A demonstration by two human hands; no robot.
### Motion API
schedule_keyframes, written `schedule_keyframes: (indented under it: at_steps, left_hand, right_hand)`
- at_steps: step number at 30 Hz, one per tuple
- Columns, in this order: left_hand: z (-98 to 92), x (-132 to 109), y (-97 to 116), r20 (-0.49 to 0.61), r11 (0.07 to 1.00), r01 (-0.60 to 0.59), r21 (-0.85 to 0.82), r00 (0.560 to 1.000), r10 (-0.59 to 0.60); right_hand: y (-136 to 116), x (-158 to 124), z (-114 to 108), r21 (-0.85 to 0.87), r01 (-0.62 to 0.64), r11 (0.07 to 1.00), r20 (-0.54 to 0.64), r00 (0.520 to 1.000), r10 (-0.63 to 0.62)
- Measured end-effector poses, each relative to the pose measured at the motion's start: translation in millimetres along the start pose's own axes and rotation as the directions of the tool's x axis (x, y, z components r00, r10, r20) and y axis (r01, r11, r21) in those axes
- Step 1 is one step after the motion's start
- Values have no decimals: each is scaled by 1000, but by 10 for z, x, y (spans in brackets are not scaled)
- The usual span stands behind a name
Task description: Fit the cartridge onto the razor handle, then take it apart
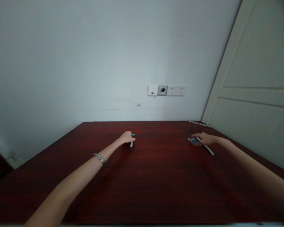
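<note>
White marker [131, 144], long axis fore-aft, dark end nearest, left hand [127, 137] alongside, grip unclear

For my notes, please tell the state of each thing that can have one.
Left hand: curled, grip unclear
Right hand: curled, grip unclear
Pen-like object: partly covered
Teal piece: mostly covered
Patterned flat item: partly covered
White stick: slanting, partly covered
Bracelet: worn
Double socket: unplugged
Panelled door: openness unclear
</note>
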State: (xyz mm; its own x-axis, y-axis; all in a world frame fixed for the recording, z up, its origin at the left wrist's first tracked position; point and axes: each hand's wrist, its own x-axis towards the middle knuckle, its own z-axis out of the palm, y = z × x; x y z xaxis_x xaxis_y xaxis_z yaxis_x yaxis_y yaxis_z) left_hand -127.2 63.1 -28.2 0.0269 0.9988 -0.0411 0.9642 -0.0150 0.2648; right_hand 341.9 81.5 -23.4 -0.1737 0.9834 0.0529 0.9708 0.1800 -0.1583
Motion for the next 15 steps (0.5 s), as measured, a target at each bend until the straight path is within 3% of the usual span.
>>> schedule_keyframes:
  at_steps: [3, 15]
  left_hand:
    - [46, 61, -29, 4, 1000, -8, 31, 1000, 8]
    - [81, 84, -91, -8, 997, -69, 43, 998, 69]
  right_hand:
    - [9, 3, -9, 62, 47, 997, 119, 991, -54]
    - [96, 60, 44, 115, 68, 991, 152, 985, -85]
